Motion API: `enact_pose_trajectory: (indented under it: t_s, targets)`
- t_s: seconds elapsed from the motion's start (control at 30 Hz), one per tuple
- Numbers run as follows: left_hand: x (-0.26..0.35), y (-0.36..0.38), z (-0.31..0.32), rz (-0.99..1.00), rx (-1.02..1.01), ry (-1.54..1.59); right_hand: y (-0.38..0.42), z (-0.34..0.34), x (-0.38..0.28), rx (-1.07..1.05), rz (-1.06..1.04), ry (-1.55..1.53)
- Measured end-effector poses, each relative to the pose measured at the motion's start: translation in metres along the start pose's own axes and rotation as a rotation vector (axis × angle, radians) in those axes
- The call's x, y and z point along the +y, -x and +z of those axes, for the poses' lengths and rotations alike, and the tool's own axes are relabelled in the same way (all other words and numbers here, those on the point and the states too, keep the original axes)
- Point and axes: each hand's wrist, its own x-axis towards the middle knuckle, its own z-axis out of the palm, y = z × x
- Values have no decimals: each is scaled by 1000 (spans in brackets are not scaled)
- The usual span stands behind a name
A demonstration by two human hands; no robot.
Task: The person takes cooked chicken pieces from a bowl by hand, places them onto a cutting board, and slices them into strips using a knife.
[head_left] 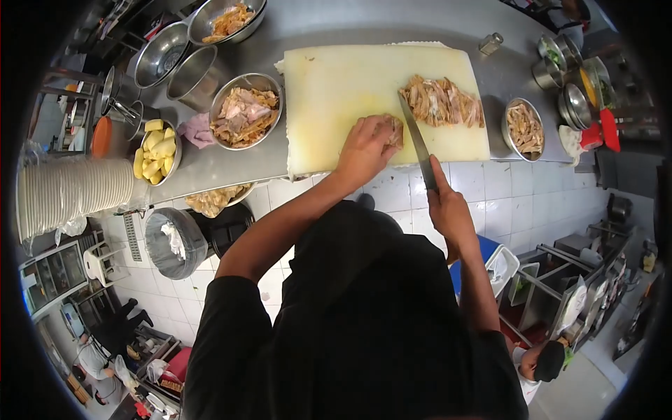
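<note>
On the cutting board (329, 84), my left hand (364, 150) has its fingers curled over a piece of meat (394, 133) near the board's front edge. My right hand (448, 206) grips the handle of a long knife (418, 140), whose blade points up and to the left across the board. The knife tip lies beside a pile of sliced meat (444, 103) at the board's right. The blade is just right of the held piece; whether they touch is hard to tell.
Left of the board stand a bowl of meat pieces (245, 112), a bowl of peeled potatoes (157, 150) and metal bowls (162, 56). A bowl of sliced meat (523, 129) and a shaker (491, 43) are at right. A lined bin (175, 241) stands below left. Other people appear at lower left and right.
</note>
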Motion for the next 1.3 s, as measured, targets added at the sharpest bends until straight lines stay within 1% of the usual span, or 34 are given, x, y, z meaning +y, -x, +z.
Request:
enact_pose_trajectory:
  t_s: [0.03, 0.07, 0.17, 0.27, 0.37, 0.43, 0.57, 0.77, 0.83, 0.97, 1.03, 1.13, 1.23, 1.3]
  targets:
    - [-3, 4, 2, -4, -26, 10, 1, 2, 4, 32, -39, 3]
    - [-5, 9, 4, -11, -55, 21, 4, 2, 5, 17, -26, 1]
    - [-10, 11, 7, 4, -58, 38, 6, 0, 3, -4, -5, -10]
    - [-8, 6, 1, 8, -77, -83, 10, 0, 1, 5, 1, -29]
    - [-14, 5, 0, -29, -9, -187, 19, 0, -2, 29, -6, -58]
    - [-13, 4, -6, -2, 27, -96, 28, -3, -9, 22, 10, -68]
    - [-26, -6, -9, 37, 80, 62, 36, 6, -9, 51, -100, -17]
    - [-38, -24, -11, 167, -14, 46, 36, 16, -9, 33, -174, 25]
    - [-42, -23, -7, 156, -45, 49, 34, 20, -7, 29, -189, 50]
    - [-44, -22, -5, 151, -83, 47, 36, 20, -14, 9, -140, 143]
    - [-45, -21, -3, 155, -70, 49, 37, 19, -18, -2, -131, 168]
    - [-45, -22, -2, 156, -62, 55, 36, 17, -23, -37, -88, 182]
    - [-46, -19, 0, 163, -48, 75, 34, 19, -27, -100, 6, 188]
    - [-49, -20, 0, 163, -46, 64, 24, 27, -26, -114, 22, 134]
